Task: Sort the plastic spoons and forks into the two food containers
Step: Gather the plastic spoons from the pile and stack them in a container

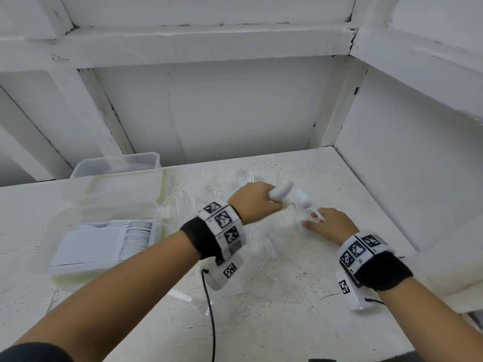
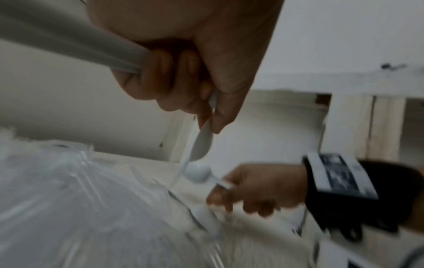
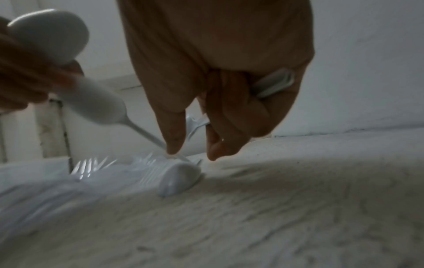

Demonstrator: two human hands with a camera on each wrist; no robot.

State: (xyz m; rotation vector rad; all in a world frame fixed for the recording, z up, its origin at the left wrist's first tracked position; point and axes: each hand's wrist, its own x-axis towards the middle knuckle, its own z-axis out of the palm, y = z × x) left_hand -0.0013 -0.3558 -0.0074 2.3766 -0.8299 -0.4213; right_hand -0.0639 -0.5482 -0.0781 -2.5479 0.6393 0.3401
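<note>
The plastic spoons [image 1: 287, 195] are plain white, with rounded bowls and thin handles. The left hand [image 1: 252, 202] grips a bunch of them in a closed fist, bowls sticking out toward the right. The right hand [image 1: 332, 224] holds the handle of a utensil [image 3: 274, 83] curled in its fingers, while its thumb and forefinger reach down to a spoon [image 3: 181, 175] lying on the tabletop [image 1: 300, 322]. Clear plastic forks [image 3: 91, 167] lie in a loose heap between and beyond the hands; their tines catch the light, but in the head view the heap is almost invisible against the surface. Two clear food containers [image 1: 115, 194] stand at the left, one behind the other; the near one [image 1: 104, 244] holds a neat row of utensils, too blurred to tell which kind. Both wrist views are smeared. The tabletop is rough, speckled white, set in a corner of white-painted walls with ledges above.
</note>
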